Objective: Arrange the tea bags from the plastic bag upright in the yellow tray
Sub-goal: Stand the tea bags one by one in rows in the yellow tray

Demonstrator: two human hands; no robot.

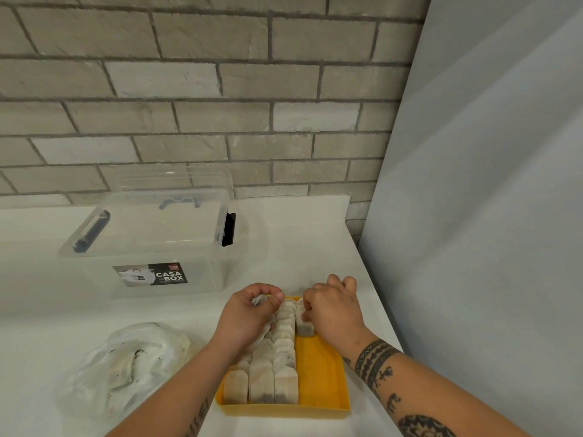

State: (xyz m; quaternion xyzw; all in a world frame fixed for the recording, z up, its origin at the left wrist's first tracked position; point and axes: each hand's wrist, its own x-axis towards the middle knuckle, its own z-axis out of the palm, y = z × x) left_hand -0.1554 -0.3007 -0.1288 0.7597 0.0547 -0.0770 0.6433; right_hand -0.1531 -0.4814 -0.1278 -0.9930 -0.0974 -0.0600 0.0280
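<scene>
Within tray [318, 373], pale upright tea bags [272, 378]

I get a bright, even picture under soft, diffuse light, with no hard glare. Shadows are faint, just a pale smudge beside the clear box [151, 241]. The white table [299, 241] nearly washes out, so the plastic bag [126, 357] barely stands apart from it. The mortar lines of the brick wall [220, 74] bow and tilt toward the edges. The left hand [249, 310], the right hand [331, 307] and the tea bags [304, 326] they grip look slightly soft.
</scene>
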